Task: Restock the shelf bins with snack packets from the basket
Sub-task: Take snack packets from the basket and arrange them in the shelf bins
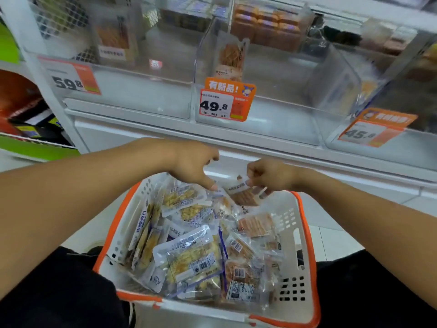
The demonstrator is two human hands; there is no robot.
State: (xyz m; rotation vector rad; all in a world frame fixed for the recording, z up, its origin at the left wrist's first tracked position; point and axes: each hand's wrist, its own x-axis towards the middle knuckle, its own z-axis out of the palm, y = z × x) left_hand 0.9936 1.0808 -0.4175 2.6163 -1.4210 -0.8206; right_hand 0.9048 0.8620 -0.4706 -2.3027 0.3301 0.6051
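Note:
A white basket with an orange rim (307,235) sits below me, full of several clear snack packets (191,259), some yellowish, some reddish-brown. My right hand (267,174) pinches a brown snack packet (243,196) by its top edge, just above the basket's far end. My left hand (194,164) hovers beside it with fingers loosely curled and the index finger pointing down at the packets. Above, clear shelf bins stand in a row: the middle bin (260,114) carries a 49.8 tag and holds one upright packet (230,58).
A left bin (132,100) tagged 59.8 and a right bin (378,143) tagged 45.8 flank the middle one. Higher shelves hold more packaged snacks (264,27). A green-edged shelf (35,147) with dark goods stands at the far left. My dark-clothed knees frame the basket.

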